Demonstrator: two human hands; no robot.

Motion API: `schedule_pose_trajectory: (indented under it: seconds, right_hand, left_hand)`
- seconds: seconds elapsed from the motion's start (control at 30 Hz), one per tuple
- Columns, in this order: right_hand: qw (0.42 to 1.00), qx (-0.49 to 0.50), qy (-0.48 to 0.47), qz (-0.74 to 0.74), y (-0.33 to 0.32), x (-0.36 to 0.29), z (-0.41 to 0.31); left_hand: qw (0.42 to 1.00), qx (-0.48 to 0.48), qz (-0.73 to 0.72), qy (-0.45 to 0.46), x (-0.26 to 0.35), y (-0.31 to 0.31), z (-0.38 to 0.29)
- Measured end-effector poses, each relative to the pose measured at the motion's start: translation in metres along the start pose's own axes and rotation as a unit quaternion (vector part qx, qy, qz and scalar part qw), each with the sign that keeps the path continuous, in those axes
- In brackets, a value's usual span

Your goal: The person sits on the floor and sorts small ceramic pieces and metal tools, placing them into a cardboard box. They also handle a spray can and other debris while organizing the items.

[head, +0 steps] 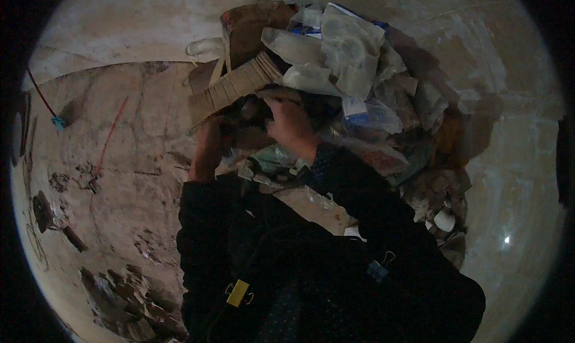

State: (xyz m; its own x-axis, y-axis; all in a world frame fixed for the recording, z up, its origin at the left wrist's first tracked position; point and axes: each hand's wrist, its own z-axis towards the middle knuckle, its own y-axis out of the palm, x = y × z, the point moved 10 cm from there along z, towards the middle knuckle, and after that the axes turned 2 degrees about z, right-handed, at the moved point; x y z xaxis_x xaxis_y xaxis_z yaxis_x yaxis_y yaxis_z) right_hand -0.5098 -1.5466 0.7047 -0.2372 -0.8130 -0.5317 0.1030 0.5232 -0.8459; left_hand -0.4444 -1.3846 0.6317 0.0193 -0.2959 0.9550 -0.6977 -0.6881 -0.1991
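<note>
A heap of cardboard and plastic waste lies before me on the floor. My left hand is at the lower edge of a strip of corrugated cardboard; its fingers are in shadow, so its grip is hidden. To the right of it, my right hand is bent over the dark middle of the heap, its fingertips unclear. Behind the strip stands a brown cardboard piece. Translucent plastic packaging is piled at the upper right. Under my hands lie green plastic and broken bits.
A large flat cardboard sheet covers the floor at left, with a red strip on it. Torn scraps lie at lower left. More debris lies at right, beside pale floor tiles. Binder clips are on my dark clothing.
</note>
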Motion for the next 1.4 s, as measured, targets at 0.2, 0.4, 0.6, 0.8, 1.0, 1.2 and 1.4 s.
schedule_pose_trajectory:
  seconds: [0.2,0.4,0.6,0.8,1.0,1.2,1.4]
  right_hand:
    - [0.998,0.032,-0.013,0.059,-0.029,0.006,0.013]
    - [0.982,-0.024,0.104,0.154,-0.024,0.029,0.017]
    - [0.998,0.001,-0.027,0.049,-0.024,0.007,0.013]
    - [0.991,-0.124,0.042,-0.033,0.006,0.002,-0.009]
    - [0.996,-0.070,-0.040,-0.023,-0.012,-0.002,-0.020]
    - [0.992,-0.074,-0.099,-0.022,-0.037,-0.003,-0.022]
    - [0.977,-0.172,-0.085,-0.089,-0.018,-0.024,-0.033]
  left_hand:
    - [0.965,0.039,-0.217,-0.140,-0.018,-0.009,-0.002]
    - [0.976,0.101,-0.057,-0.186,-0.020,-0.032,-0.012]
    - [0.872,0.281,0.394,0.077,0.050,-0.052,-0.028]
    - [0.853,0.146,0.499,0.047,0.028,-0.015,0.007]
    - [0.872,0.049,0.484,0.056,0.030,-0.014,-0.006]
    - [0.880,0.062,0.455,0.121,0.067,-0.025,-0.058]
    - [0.890,0.098,0.439,0.079,0.079,-0.041,-0.112]
